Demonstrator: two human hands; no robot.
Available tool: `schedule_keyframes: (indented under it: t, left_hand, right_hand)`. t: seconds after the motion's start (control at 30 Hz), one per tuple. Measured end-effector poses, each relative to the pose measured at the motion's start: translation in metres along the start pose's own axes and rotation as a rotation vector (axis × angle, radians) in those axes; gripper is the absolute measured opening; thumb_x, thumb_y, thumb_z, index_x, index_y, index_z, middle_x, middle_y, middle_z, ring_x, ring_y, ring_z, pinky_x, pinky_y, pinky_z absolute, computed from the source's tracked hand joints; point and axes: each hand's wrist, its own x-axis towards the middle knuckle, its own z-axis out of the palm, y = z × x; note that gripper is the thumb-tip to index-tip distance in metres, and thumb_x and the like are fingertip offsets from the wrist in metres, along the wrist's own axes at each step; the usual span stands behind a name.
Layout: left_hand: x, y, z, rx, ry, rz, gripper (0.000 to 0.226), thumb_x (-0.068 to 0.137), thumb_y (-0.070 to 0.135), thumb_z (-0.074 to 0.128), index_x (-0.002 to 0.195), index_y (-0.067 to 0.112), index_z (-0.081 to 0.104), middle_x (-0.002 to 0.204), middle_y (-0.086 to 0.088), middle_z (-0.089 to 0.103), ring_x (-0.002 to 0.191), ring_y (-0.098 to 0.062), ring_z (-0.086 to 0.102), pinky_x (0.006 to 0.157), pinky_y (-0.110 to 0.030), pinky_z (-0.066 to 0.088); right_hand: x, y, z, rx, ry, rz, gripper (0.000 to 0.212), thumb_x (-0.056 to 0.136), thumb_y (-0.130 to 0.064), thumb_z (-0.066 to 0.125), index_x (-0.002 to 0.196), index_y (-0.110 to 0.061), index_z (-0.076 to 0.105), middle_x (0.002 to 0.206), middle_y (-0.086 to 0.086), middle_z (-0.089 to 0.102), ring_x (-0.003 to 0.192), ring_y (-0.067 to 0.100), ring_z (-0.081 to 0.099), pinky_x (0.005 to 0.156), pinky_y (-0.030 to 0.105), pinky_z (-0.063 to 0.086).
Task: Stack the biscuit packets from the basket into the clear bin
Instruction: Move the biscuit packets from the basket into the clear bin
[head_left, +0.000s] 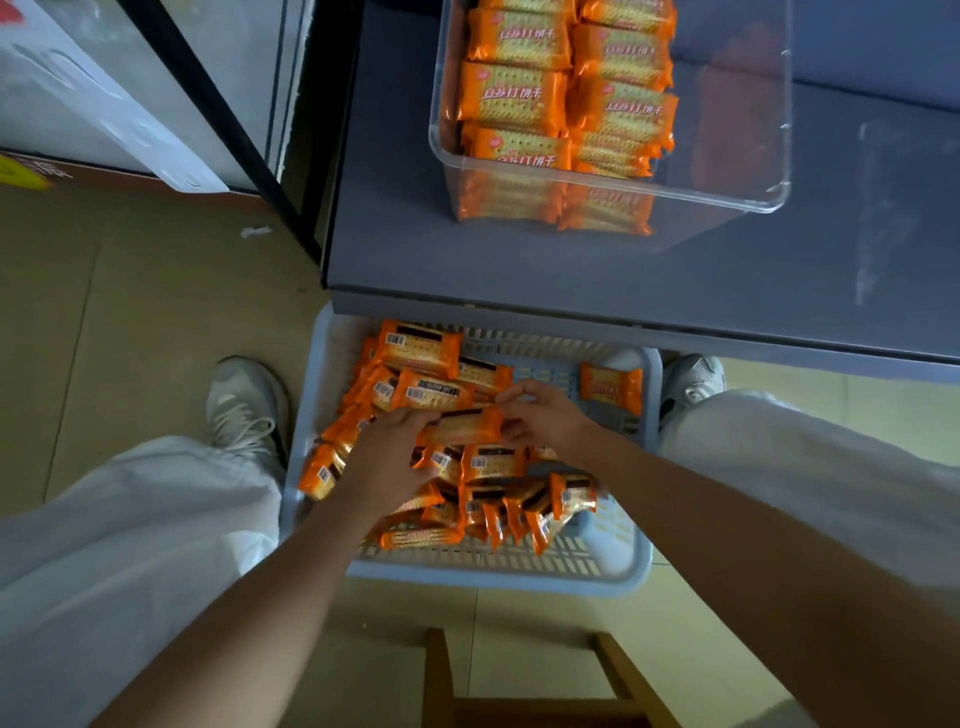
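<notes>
The pale blue slotted basket (498, 577) stands on the floor, its far edge tucked under the grey table (519, 270). Above the basket's centre, both hands hold one orange biscuit packet (460, 427) lying crosswise. The left hand (387, 447) grips the packet's left end with curled fingers. The right hand (545, 415) pinches the right end between thumb and fingers, with the upper fingers slightly spread. Loose packets (415, 387) are heaped in the basket's left and near parts, and a single packet (610, 387) lies in its far right corner. Beyond the basket, on the table, stands the clear bin (727, 197), with stacked packets (519, 93) in two columns against its left side. A white shoe (244, 405) rests on the floor left of the basket.
</notes>
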Motion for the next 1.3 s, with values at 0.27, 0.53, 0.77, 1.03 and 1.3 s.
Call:
schedule_keyframes:
  t: [0.27, 0.53, 0.77, 1.03, 1.3]
  left_hand:
    - [-0.004, 0.024, -0.032, -0.219, 0.061, 0.014, 0.028, 0.096, 0.03, 0.054, 0.122, 0.021, 0.061, 0.106, 0.004, 0.07, 0.09, -0.014, 0.064, 0.075, -0.034, 0.052]
    - [-0.013, 0.042, -0.053, -0.688, -0.042, -0.159, 0.013, 0.098, 0.028, 0.052, 0.099, 0.031, 0.065, 0.09, -0.001, 0.071, 0.087, -0.021, 0.066, 0.085, -0.039, 0.05]
    - [-0.02, 0.052, -0.051, -0.74, -0.07, -0.202, 0.023, 0.09, 0.039, 0.062, 0.107, 0.026, 0.069, 0.105, 0.006, 0.069, 0.099, -0.01, 0.062, 0.092, -0.029, 0.048]
    - [-0.007, 0.055, -0.039, -0.792, -0.076, -0.233, 0.022, 0.085, 0.022, 0.071, 0.103, 0.011, 0.067, 0.094, -0.004, 0.072, 0.079, -0.01, 0.069, 0.073, -0.022, 0.054]
    - [-0.004, 0.046, -0.041, -1.004, -0.004, -0.325, 0.029, 0.085, 0.03, 0.071, 0.111, 0.02, 0.063, 0.098, 0.001, 0.073, 0.085, -0.012, 0.071, 0.069, -0.023, 0.052]
  right_hand:
    - [-0.02, -0.022, -0.016, -0.05, 0.045, -0.044, 0.022, 0.098, -0.031, 0.051, 0.101, -0.013, 0.063, 0.09, 0.004, 0.067, 0.081, 0.014, 0.064, 0.081, 0.029, 0.052]
    - [-0.042, -0.023, -0.017, -0.103, -0.056, -0.202, 0.021, 0.09, -0.012, 0.065, 0.109, -0.007, 0.06, 0.096, 0.006, 0.067, 0.077, 0.013, 0.063, 0.073, 0.021, 0.055]
    - [-0.045, -0.022, -0.021, -0.132, -0.12, -0.195, 0.014, 0.088, -0.015, 0.067, 0.102, -0.018, 0.066, 0.089, 0.002, 0.069, 0.07, 0.013, 0.055, 0.074, 0.031, 0.049]
    - [-0.042, -0.032, -0.012, -0.12, -0.134, -0.184, 0.046, 0.087, -0.029, 0.069, 0.128, -0.02, 0.053, 0.116, 0.0, 0.063, 0.11, 0.018, 0.06, 0.097, 0.033, 0.049]
    - [-0.03, -0.028, -0.003, -0.19, -0.199, -0.195, 0.029, 0.087, -0.012, 0.068, 0.114, -0.019, 0.06, 0.107, 0.004, 0.067, 0.095, 0.019, 0.065, 0.083, 0.029, 0.054]
